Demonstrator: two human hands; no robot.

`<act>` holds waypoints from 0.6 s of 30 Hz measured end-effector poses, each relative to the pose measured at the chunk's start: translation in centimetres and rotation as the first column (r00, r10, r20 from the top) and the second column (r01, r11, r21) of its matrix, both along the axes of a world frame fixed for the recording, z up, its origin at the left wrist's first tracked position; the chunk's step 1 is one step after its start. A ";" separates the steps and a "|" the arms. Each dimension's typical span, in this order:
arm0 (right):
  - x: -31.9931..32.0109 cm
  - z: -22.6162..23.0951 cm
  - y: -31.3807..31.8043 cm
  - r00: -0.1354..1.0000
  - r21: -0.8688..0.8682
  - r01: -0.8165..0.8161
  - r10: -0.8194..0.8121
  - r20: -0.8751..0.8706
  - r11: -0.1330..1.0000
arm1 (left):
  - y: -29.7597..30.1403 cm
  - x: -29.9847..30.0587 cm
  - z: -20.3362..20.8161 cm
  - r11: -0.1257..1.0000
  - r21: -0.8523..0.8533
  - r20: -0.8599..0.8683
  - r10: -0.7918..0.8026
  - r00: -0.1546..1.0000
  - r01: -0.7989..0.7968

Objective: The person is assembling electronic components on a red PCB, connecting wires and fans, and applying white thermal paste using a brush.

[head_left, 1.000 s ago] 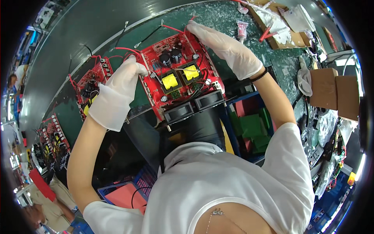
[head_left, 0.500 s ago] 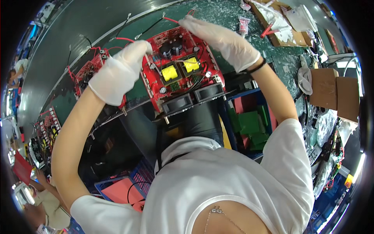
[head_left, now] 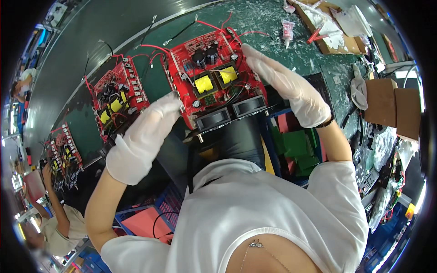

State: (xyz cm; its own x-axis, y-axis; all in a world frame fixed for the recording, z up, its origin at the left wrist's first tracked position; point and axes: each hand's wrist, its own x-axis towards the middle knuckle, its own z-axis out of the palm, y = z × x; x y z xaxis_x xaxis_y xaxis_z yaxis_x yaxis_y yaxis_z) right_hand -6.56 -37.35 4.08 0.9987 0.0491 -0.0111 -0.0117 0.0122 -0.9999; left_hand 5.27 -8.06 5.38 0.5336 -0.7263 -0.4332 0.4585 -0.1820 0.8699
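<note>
A red circuit board (head_left: 184,82) with two yellow transformers, black capacitors and two black fans (head_left: 214,119) along its near edge lies in front of me. Both my hands wear thin whitish gloves. At the board's near left edge are the fingertips of my left hand (head_left: 148,129), stretched out and close together, seemingly touching it. My right hand (head_left: 291,86) is flat with extended fingers beside the board's right edge, fingertips near its far right part. Red and black wires (head_left: 180,32) with metal lugs stick out from the far side.
Another red board (head_left: 120,93) lies to the left, and a third board (head_left: 65,150) beyond it. A small tube (head_left: 287,32) and an open cardboard box (head_left: 334,45) are at the far right. Below the bench edge is a blue crate (head_left: 272,154) with green pieces. A co-worker's arm (head_left: 54,200) shows at left.
My left hand has come nearer along the board's left side, uncovering the neighbouring board. My right hand has slid from the far corner down the right side.
</note>
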 end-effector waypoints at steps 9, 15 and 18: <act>0.1 0.2 -0.8 0.992 -0.368 -0.066 0.099 0.072 0.928 | -0.1 -1.8 0.0 0.935 0.260 0.935 -0.307 0.179 0.243; 0.8 0.1 -2.1 0.956 -0.398 -0.066 0.172 0.236 0.915 | -0.3 -1.4 2.2 0.901 0.334 0.925 -0.370 0.089 0.278; 2.6 2.0 -1.6 0.980 -0.155 0.190 -0.179 0.087 0.969 | 0.6 1.5 3.1 0.890 0.291 0.866 -0.401 0.299 0.351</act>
